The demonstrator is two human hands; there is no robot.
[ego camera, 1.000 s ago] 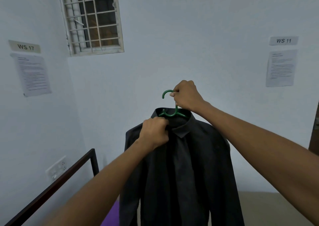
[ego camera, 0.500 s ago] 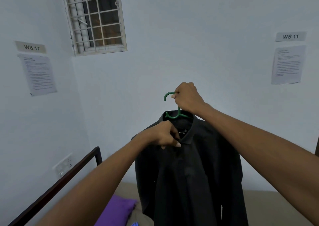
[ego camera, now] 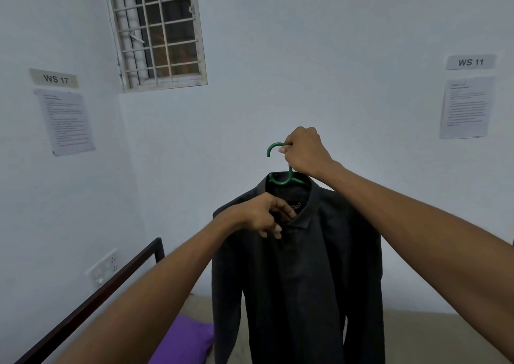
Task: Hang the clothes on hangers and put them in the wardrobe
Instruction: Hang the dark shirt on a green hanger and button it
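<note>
- The right hand [ego camera: 304, 152] is raised in the middle of the room and its fingers are curled tight around the neck of a green hanger [ego camera: 281, 166], just under the hook.
- A dark shirt [ego camera: 300, 274] hangs on this hanger, in the air in front of the far wall; it is not in any wardrobe.
- The left hand [ego camera: 264, 214] is lower and a little to the left, at the collar of the shirt. Its fingers are bent and pinch the cloth beside the open neck, where a small label shows.
- The sleeves of the shirt fall straight down on both sides.
- Below, near the bottom, a purple cloth [ego camera: 186, 341] lies on a beige bed [ego camera: 434, 336].
- A dark bed rail [ego camera: 111, 288] runs along the left wall, near a white switch plate [ego camera: 103, 269].
- On the far wall there is a barred window [ego camera: 157, 29] at the upper left, and signs "WS 17" [ego camera: 55, 79] and "WS 11" [ego camera: 470, 62] with printed sheets under them.
</note>
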